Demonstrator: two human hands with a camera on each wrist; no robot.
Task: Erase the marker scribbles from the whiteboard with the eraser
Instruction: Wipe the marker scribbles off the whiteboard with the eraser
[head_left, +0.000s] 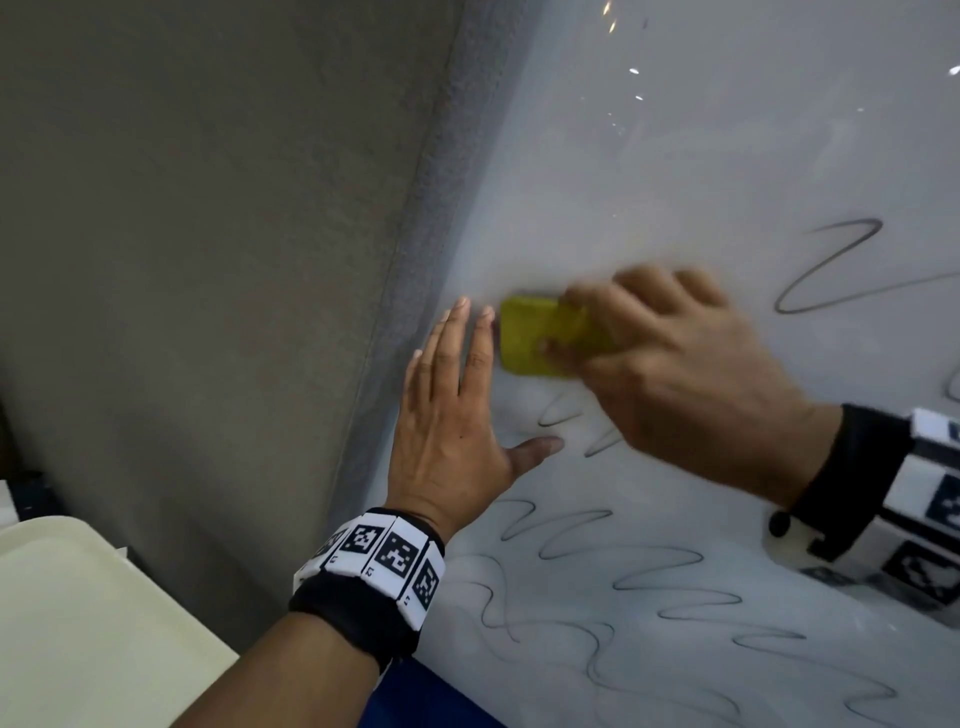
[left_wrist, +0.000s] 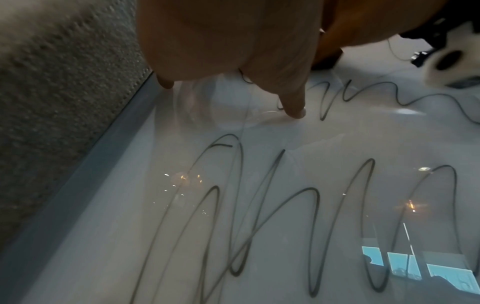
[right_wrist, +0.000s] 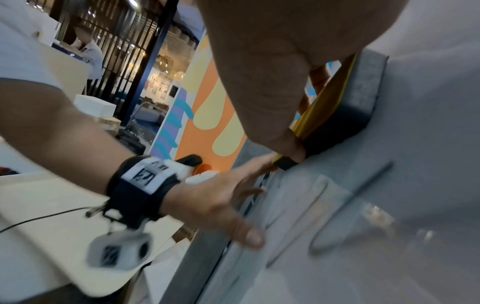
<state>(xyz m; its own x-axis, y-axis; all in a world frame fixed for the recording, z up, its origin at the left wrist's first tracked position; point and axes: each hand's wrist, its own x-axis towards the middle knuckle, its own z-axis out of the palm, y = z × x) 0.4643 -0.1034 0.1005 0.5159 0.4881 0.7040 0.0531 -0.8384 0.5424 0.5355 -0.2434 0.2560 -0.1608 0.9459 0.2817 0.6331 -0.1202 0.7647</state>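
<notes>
Right hand (head_left: 670, 374) fingers grip the yellow eraser (head_left: 540, 338) against the whiteboard (head_left: 727, 156); left hand (head_left: 452, 415) fingers flat, outstretched, fingertips just beside the eraser.

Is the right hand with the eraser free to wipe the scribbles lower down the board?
Probably yes: the right hand grips the eraser, and the lower scribbles lie uncovered below the left hand.

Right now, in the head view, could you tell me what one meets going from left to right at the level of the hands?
Grey wall → left hand, flat on the whiteboard → yellow eraser → right hand holding it → black scribble.
</notes>
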